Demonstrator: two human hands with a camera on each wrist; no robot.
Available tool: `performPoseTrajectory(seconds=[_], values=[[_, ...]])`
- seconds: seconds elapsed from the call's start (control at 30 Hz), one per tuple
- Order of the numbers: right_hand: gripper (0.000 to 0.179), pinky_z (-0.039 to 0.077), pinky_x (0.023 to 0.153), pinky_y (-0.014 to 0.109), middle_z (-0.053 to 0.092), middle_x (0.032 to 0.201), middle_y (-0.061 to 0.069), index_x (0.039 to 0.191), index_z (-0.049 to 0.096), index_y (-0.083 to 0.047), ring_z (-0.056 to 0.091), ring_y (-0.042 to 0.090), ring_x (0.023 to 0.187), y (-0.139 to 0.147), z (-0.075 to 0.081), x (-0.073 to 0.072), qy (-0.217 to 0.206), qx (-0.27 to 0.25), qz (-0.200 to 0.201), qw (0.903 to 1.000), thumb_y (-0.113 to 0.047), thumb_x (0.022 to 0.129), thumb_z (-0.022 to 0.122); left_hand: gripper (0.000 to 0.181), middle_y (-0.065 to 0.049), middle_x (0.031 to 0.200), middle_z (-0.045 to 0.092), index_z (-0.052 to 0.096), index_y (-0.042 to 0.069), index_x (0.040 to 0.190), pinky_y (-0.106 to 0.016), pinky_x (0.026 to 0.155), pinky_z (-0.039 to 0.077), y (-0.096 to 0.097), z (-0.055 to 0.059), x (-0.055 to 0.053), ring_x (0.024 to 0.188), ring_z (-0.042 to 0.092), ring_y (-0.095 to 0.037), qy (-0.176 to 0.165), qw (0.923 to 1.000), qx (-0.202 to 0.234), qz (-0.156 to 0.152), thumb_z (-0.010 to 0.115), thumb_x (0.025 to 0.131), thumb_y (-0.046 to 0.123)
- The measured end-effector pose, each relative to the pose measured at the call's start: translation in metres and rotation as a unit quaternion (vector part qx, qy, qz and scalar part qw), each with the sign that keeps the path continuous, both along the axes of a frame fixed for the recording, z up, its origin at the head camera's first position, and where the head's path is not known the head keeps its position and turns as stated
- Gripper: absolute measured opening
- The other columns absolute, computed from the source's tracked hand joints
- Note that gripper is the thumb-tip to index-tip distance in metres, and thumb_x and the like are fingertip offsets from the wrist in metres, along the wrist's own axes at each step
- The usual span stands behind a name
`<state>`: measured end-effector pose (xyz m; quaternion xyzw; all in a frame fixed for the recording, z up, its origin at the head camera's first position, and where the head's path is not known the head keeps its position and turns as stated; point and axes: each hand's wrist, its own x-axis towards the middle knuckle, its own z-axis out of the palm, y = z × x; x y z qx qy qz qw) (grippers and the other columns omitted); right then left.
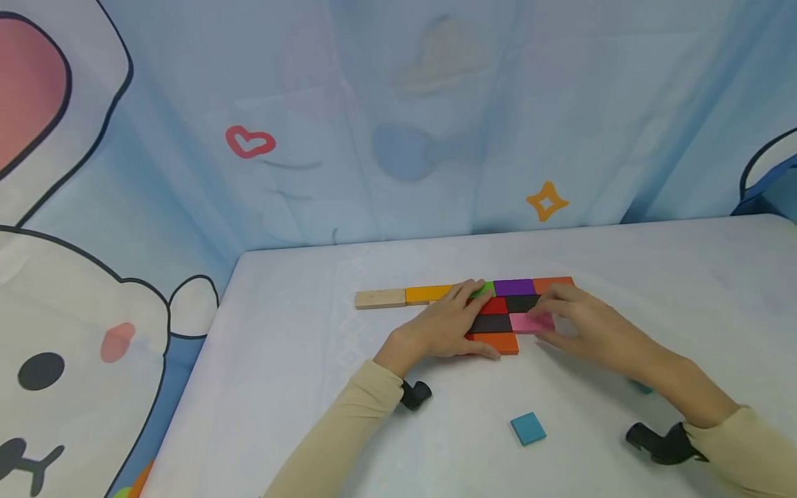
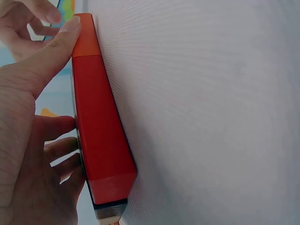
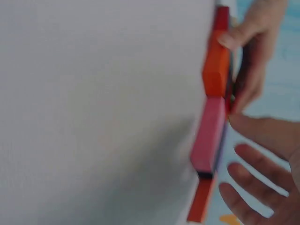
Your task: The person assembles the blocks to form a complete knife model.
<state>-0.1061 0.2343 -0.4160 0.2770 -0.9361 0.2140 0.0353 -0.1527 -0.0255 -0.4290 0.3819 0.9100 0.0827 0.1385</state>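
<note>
Flat coloured blocks lie side by side in rows on the white table. The back row has a plain wooden block (image 1: pixel 381 299), a yellow one (image 1: pixel 428 294), a green one (image 1: pixel 484 289), a purple one (image 1: pixel 514 288) and an orange one. My left hand (image 1: pixel 443 325) rests spread across the rows, its thumb on the front orange block (image 1: pixel 498 343), beside a red block (image 2: pixel 101 122). At the right end, my right hand (image 1: pixel 579 319) hovers around a pink block (image 1: pixel 526 323), thumb and fingers parted. Black blocks (image 1: pixel 490 324) sit among these, partly covered by my left hand.
Nearer me on the table lies a loose blue square tile (image 1: pixel 528 429). A teal piece (image 1: pixel 641 387) shows partly from under my right forearm. Behind the table's back edge hangs a blue patterned curtain (image 1: pixel 349 194).
</note>
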Motion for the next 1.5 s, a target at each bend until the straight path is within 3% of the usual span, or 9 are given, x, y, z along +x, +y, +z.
performPoseTrajectory(seconds=[0.13, 0.33, 0.57, 0.67, 0.83, 1.07, 1.17, 1.37, 1.5], values=[[0.029, 0.06, 0.084, 0.047, 0.065, 0.107, -0.005, 0.106, 0.079, -0.015, 0.063, 0.022, 0.101, 0.024, 0.002, 0.003, -0.064, 0.008, 0.017, 0.9978, -0.017, 0.081, 0.092, 0.102, -0.007, 0.175, 0.011, 0.019, 0.012, 0.169, -0.034, 0.126, 0.021, -0.001, 0.0, 0.0, 0.161, 0.01, -0.024, -0.007, 1.0, 0.002, 0.0, 0.064, 0.095, 0.068], [0.037, 0.06, 0.085, 0.047, 0.067, 0.109, -0.005, 0.108, 0.079, -0.019, 0.063, 0.023, 0.102, 0.061, -0.01, 0.018, -0.139, 0.051, -0.014, 0.9888, -0.026, 0.076, 0.095, 0.102, -0.008, 0.175, 0.012, 0.021, 0.011, 0.168, -0.034, 0.126, 0.021, -0.004, -0.003, 0.001, 0.161, 0.011, -0.024, -0.005, 1.0, 0.005, 0.002, 0.064, 0.095, 0.067], [0.05, 0.056, 0.072, 0.022, 0.062, 0.11, -0.002, 0.103, 0.079, -0.02, 0.055, 0.0, 0.093, 0.102, -0.031, 0.047, -0.041, 0.024, -0.061, 0.997, -0.01, 0.06, 0.101, 0.102, -0.007, 0.175, 0.01, 0.019, 0.012, 0.168, -0.034, 0.126, 0.021, -0.005, -0.003, 0.0, 0.161, 0.01, -0.024, -0.005, 1.0, 0.004, 0.001, 0.064, 0.095, 0.068], [0.055, 0.054, 0.067, 0.018, 0.062, 0.109, -0.002, 0.105, 0.077, -0.018, 0.051, -0.009, 0.089, 0.112, -0.038, 0.052, -0.03, -0.001, -0.064, 0.9975, -0.002, 0.058, 0.1, 0.103, -0.007, 0.175, 0.01, 0.019, 0.011, 0.168, -0.033, 0.126, 0.022, -0.005, -0.002, -0.001, 0.161, 0.01, -0.024, -0.002, 1.0, 0.002, 0.0, 0.064, 0.095, 0.068], [0.058, 0.054, 0.068, 0.015, 0.065, 0.104, -0.005, 0.109, 0.075, -0.014, 0.055, -0.008, 0.083, 0.113, -0.042, 0.054, -0.022, -0.002, -0.06, 0.9979, 0.0, 0.058, 0.099, 0.103, -0.008, 0.175, 0.01, 0.019, 0.011, 0.168, -0.033, 0.125, 0.022, -0.005, -0.001, -0.001, 0.161, 0.01, -0.024, -0.005, 1.0, 0.004, -0.001, 0.064, 0.095, 0.067], [0.053, 0.058, 0.071, 0.019, 0.069, 0.104, -0.002, 0.113, 0.076, -0.006, 0.058, -0.005, 0.084, 0.089, -0.029, 0.039, -0.049, 0.005, -0.062, 0.9969, -0.001, 0.064, 0.097, 0.103, -0.008, 0.175, 0.01, 0.019, 0.011, 0.168, -0.034, 0.126, 0.022, -0.006, -0.001, -0.001, 0.161, 0.01, -0.024, -0.006, 1.0, 0.006, -0.001, 0.065, 0.095, 0.067], [0.051, 0.058, 0.075, 0.018, 0.07, 0.107, 0.002, 0.114, 0.075, -0.004, 0.066, 0.008, 0.088, 0.078, -0.023, 0.027, -0.058, -0.013, -0.054, 0.9968, 0.0, 0.068, 0.096, 0.103, -0.008, 0.175, 0.01, 0.019, 0.011, 0.168, -0.035, 0.126, 0.022, -0.005, -0.001, -0.001, 0.161, 0.01, -0.024, -0.007, 1.0, 0.005, 0.0, 0.065, 0.095, 0.067], [0.052, 0.054, 0.077, 0.012, 0.071, 0.109, 0.008, 0.116, 0.075, -0.001, 0.072, 0.028, 0.09, 0.061, -0.015, 0.0, -0.008, -0.059, -0.047, 0.9971, 0.008, 0.068, 0.094, 0.102, -0.007, 0.175, 0.01, 0.019, 0.012, 0.168, -0.035, 0.126, 0.021, -0.001, -0.001, 0.0, 0.161, 0.01, -0.024, -0.003, 1.0, 0.004, -0.006, 0.063, 0.096, 0.067], [0.05, 0.061, 0.073, 0.024, 0.069, 0.106, 0.01, 0.114, 0.074, 0.003, 0.073, 0.03, 0.088, 0.051, -0.015, -0.017, 0.004, -0.071, -0.039, 0.9967, 0.009, 0.068, 0.093, 0.102, -0.007, 0.175, 0.01, 0.02, 0.011, 0.168, -0.035, 0.126, 0.021, 0.0, -0.002, 0.0, 0.161, 0.01, -0.024, -0.001, 1.0, 0.001, -0.006, 0.063, 0.096, 0.067]])
